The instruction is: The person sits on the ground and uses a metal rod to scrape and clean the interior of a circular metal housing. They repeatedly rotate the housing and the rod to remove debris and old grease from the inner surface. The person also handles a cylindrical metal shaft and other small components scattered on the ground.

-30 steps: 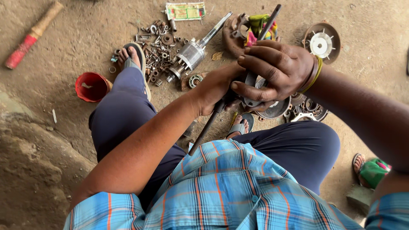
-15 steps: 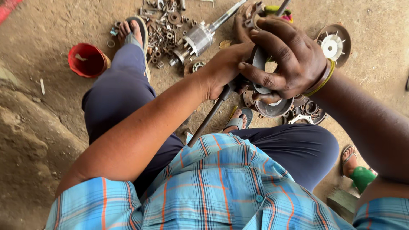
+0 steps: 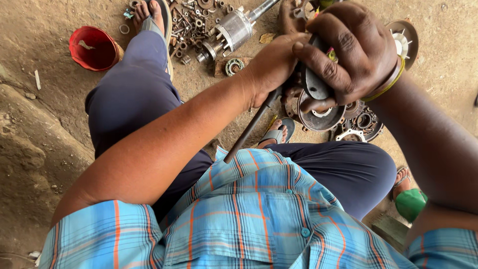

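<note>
My left hand (image 3: 273,65) is closed around a long dark metal rod (image 3: 251,127) that slants down toward my lap. My right hand (image 3: 348,50) grips a dark round metal disc part (image 3: 313,84) fitted on the upper end of that rod, fingers curled over its rim. A yellow band sits on my right wrist. Both hands are held together above my knees. Under them on the ground lies a round metal cover plate (image 3: 321,117). The rod's top end is hidden by my right hand.
A red bowl (image 3: 94,47) stands on the dirt floor at left. Beside my left foot lie a motor rotor with shaft (image 3: 234,31), a bearing (image 3: 234,66) and several nuts and bolts (image 3: 191,20). A finned round plate (image 3: 406,42) and ring parts (image 3: 363,124) sit right; a green object (image 3: 411,203) by my right foot.
The view has tilted down and closed in on my hands. Both hands stay on the rod and disc, with my right hand shifting its grip slightly over the disc.
</note>
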